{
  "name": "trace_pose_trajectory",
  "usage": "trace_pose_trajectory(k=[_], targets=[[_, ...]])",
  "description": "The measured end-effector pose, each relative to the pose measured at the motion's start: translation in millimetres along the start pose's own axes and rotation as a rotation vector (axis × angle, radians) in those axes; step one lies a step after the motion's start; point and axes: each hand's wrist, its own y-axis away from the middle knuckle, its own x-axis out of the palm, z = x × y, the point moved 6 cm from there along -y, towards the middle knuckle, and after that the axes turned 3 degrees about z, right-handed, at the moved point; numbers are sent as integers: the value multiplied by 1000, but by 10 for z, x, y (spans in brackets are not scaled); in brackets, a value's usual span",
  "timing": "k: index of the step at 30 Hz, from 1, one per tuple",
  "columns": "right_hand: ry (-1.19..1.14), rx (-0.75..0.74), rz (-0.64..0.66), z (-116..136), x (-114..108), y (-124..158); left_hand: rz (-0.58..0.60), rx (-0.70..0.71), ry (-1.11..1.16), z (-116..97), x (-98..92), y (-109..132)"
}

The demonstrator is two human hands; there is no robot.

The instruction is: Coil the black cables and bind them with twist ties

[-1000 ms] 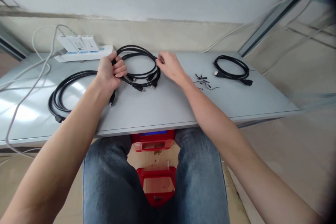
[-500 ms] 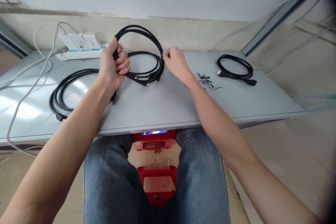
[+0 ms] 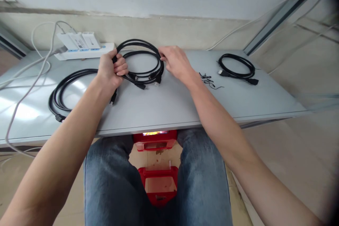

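Note:
My left hand (image 3: 112, 67) is closed around one side of a coiled black cable (image 3: 138, 41), which it holds above the tabletop. On the coil's right side, the bent fingers of my right hand (image 3: 175, 61) pinch the loop. Behind and below this coil lies another black cable coil (image 3: 141, 52); the two overlap, so which plug ends belong to which is hard to tell. A larger black cable coil (image 3: 59, 95) rests under my left forearm, partly covered by it. Beside my right wrist lie several thin black ties (image 3: 210, 82).
A separate black cable coil (image 3: 237, 76) with its plugs lies at the right of the grey table (image 3: 164, 109). At the back left stands a white power strip (image 3: 82, 53) with white adapters (image 3: 79, 40). A white cord (image 3: 22, 97) hangs over the left front edge.
The coil in my hands has come down toward the table and its loop sits lower. My left hand has shifted slightly down; my right hand has turned over the coil's right side.

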Motion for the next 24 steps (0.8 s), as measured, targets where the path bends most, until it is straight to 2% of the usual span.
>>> trace_pose_trajectory(k=[4, 14, 19, 22, 24], targets=[[-50, 8, 25, -25, 15, -7, -48, -40, 8, 8, -29, 13], [-180, 27, -1, -141, 48, -27, 138, -132, 107, -55, -140, -181], [-281, 22, -38, -202, 112, -52, 65, -65, 81, -35, -65, -69], [-393, 59, -54, -234, 196, -82, -20, -29, 26, -23, -55, -15], [-465, 90, -55, -257, 260, -110, -29, -37, 28, -17, -72, -33]])
